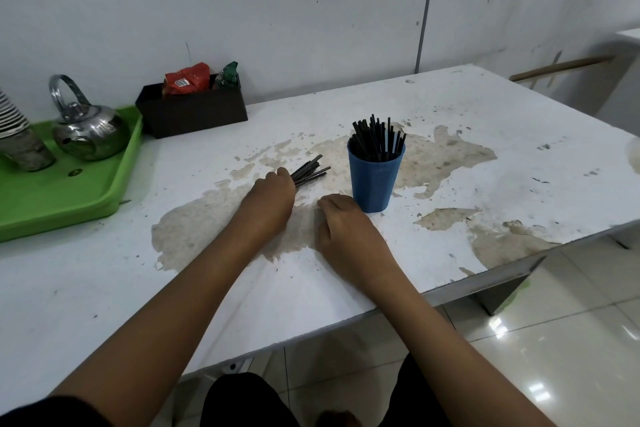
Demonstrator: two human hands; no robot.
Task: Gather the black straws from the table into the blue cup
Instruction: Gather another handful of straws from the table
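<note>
A blue cup [374, 177] stands upright near the middle of the worn white table [485, 135], with several black straws [379, 139] sticking out of it. To its left a bundle of black straws [311, 170] lies on the table, its near ends under my left hand [273, 194], whose fingers are closed around them. My right hand [341, 218] rests on the table just left of the cup's base, fingers curled down; nothing shows in it.
A green tray [69, 198] at the left holds a steel kettle [88, 130] and stacked cups [17, 135]. A black box [194, 111] with snack packets stands against the wall. The table's front edge runs diagonally; tiled floor lies beyond it.
</note>
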